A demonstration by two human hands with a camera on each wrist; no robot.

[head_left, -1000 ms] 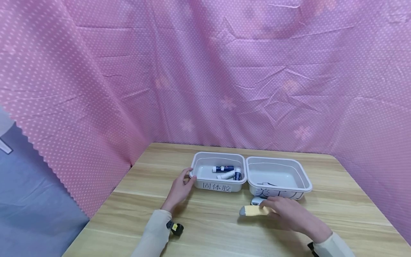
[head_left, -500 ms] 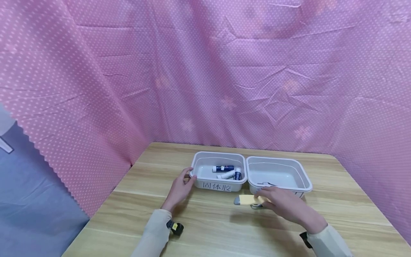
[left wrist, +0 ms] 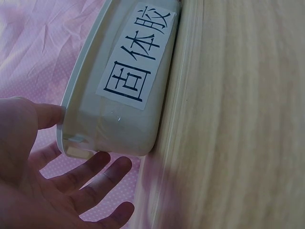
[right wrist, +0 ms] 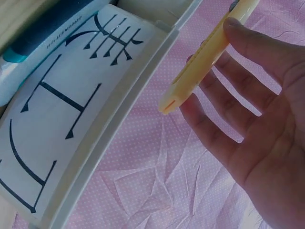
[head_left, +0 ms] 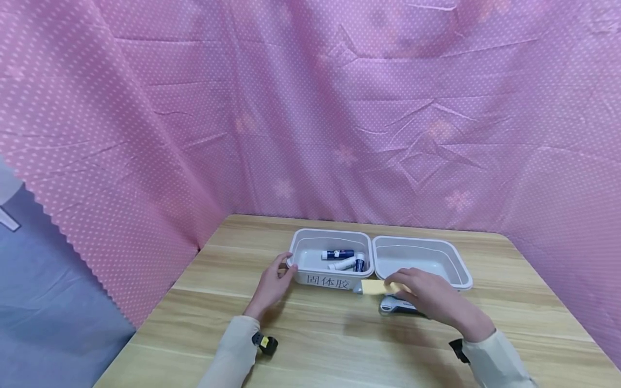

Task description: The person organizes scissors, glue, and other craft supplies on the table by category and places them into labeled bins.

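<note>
My left hand [head_left: 269, 288] holds the near left corner of the left plastic box [left wrist: 128, 126], thumb and index finger at its rim, other fingers spread. Glue sticks [head_left: 338, 254] lie inside that box. In the right wrist view, my right hand [right wrist: 267, 119] pinches a yellow utility knife [right wrist: 205, 62] between thumb and fingertips. The head view puts this knife, with its grey end pointing left, above the near rim of the right plastic box [head_left: 451, 253]. Below my right hand, another utility knife [head_left: 395, 306], white and dark, lies on the table against the labelled front of the right box.
The two boxes stand side by side on a wooden table [head_left: 310, 345]. Printed paper labels [left wrist: 136, 57] are stuck on their fronts. A pink dotted curtain [head_left: 310, 134] hangs behind and around the table.
My right hand has lifted the yellow utility knife and carried it away from me, toward the right box, uncovering the other knife on the table. My left hand stays at the left box.
</note>
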